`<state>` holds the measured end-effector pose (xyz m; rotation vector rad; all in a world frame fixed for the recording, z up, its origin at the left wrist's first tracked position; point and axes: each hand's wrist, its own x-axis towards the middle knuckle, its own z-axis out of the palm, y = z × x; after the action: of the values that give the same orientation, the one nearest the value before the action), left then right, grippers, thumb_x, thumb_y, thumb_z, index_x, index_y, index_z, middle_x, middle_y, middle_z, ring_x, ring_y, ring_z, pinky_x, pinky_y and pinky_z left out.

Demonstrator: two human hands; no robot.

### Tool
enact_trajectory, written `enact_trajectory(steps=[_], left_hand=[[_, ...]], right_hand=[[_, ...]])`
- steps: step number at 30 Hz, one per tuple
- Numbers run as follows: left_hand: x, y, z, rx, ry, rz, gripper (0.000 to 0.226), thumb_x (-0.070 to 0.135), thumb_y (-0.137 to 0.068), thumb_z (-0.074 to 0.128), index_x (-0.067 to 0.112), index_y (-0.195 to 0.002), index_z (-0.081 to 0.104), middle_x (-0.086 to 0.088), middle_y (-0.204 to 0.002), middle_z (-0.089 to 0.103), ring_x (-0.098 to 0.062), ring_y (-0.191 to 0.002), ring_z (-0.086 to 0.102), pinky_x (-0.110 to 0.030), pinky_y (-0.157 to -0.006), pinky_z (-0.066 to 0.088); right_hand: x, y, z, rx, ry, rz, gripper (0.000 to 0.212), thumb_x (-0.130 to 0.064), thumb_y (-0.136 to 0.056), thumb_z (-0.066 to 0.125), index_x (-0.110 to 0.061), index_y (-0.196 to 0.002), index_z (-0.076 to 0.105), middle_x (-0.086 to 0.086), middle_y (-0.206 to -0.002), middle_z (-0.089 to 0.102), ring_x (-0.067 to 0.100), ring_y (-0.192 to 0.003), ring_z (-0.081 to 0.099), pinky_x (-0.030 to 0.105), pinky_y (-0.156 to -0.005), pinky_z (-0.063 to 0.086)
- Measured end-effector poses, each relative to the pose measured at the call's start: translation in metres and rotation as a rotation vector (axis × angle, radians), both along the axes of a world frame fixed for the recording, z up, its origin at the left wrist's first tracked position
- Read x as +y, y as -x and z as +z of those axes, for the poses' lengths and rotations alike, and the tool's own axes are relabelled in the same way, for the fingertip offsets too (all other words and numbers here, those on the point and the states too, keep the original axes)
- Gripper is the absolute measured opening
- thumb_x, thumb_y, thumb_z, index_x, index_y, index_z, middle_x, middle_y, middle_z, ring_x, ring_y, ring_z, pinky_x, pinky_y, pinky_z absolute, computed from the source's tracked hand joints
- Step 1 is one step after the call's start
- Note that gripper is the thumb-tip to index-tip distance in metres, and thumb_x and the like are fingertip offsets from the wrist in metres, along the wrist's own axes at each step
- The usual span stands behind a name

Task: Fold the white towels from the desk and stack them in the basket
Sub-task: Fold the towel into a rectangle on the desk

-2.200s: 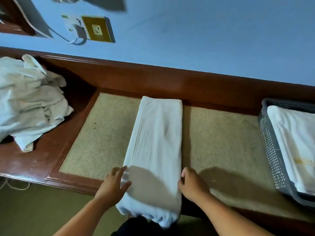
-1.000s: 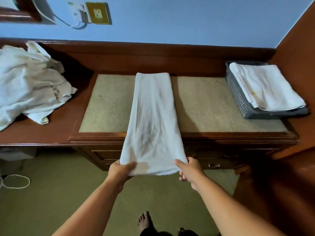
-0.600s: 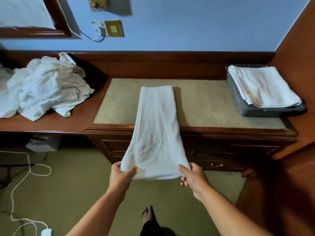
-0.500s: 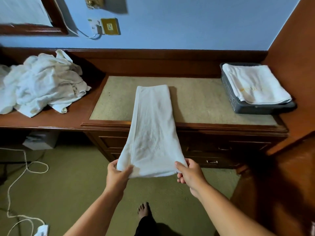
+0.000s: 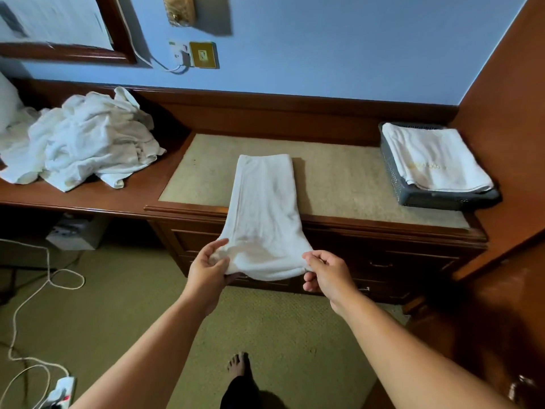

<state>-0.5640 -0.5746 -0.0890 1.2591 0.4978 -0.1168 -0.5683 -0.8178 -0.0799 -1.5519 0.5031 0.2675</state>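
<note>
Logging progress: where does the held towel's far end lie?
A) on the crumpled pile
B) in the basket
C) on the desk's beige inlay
C: the far end of the towel lies flat on the beige inlay; the left hand and right hand pinch its near corners.

This looks like a hotel bedroom: a built-in wooden desk [image 5: 339,178] with drawers [image 5: 380,264] against a blue wall [image 5: 324,39], a framed mirror [image 5: 59,22] above, carpet [image 5: 118,305] underfoot, and a heap of white towels [image 5: 88,137].

Blue wall [image 5: 324,39], olive carpet [image 5: 118,305], wood panelling [image 5: 516,113], perhaps a mirror [image 5: 59,19]
</note>
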Motion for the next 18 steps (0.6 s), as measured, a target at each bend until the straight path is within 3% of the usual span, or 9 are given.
enact_trajectory(steps=[6, 9, 11, 15, 18], left_hand=[[0.004, -0.023, 0.000, -0.014, -0.007, -0.032, 0.023, -0.003, -0.099, 0.049, 0.001, -0.100, 0.072, -0.017, -0.129, 0.062, -0.030, -0.110, 0.068, -0.030, -0.072, 0.059], [0.007, -0.045, 0.013, -0.038, 0.068, -0.056, 0.024, -0.002, -0.097, 0.049, -0.004, -0.102, 0.072, -0.019, -0.125, 0.065, -0.030, -0.109, 0.067, -0.033, -0.077, 0.059], [0.013, -0.059, 0.025, -0.087, 0.043, -0.145, 0.018, 0.005, -0.095, 0.062, -0.001, -0.109, 0.072, -0.020, -0.120, 0.069, -0.025, -0.103, 0.070, -0.030, -0.080, 0.058], [0.034, -0.094, 0.034, -0.204, -0.319, -0.380, 0.046, 0.012, -0.073, 0.090, 0.018, -0.115, 0.073, -0.001, -0.108, 0.075, -0.014, -0.095, 0.072, -0.022, -0.081, 0.056], [0.047, -0.126, 0.038, -0.256, -0.649, -0.479, 0.048, 0.018, -0.070, 0.090, 0.028, -0.114, 0.072, 0.008, -0.097, 0.075, -0.009, -0.091, 0.071, -0.029, -0.083, 0.057]], right_hand=[[0.004, -0.024, 0.017, -0.056, 0.033, 0.015, 0.015, -0.019, -0.097, 0.062, -0.005, -0.100, 0.067, 0.011, -0.064, 0.068, 0.020, -0.049, 0.062, 0.030, -0.055, 0.053], [0.006, -0.047, 0.030, -0.115, 0.074, 0.043, 0.019, -0.024, -0.098, 0.061, -0.007, -0.102, 0.068, 0.012, -0.074, 0.075, 0.022, -0.056, 0.069, 0.025, -0.054, 0.052], [0.009, -0.064, 0.039, -0.149, 0.103, 0.063, 0.023, -0.030, -0.098, 0.061, -0.008, -0.103, 0.067, 0.011, -0.080, 0.076, 0.021, -0.064, 0.073, 0.023, -0.054, 0.050], [0.016, -0.100, 0.053, -0.236, 0.114, 0.083, 0.028, -0.035, -0.091, 0.071, -0.012, -0.106, 0.068, 0.003, -0.090, 0.077, 0.007, -0.078, 0.073, 0.015, -0.058, 0.050], [0.017, -0.133, 0.054, -0.268, 0.348, 0.162, 0.035, -0.035, -0.079, 0.083, -0.024, -0.108, 0.066, -0.009, -0.097, 0.073, 0.003, -0.090, 0.068, 0.023, -0.077, 0.054]])
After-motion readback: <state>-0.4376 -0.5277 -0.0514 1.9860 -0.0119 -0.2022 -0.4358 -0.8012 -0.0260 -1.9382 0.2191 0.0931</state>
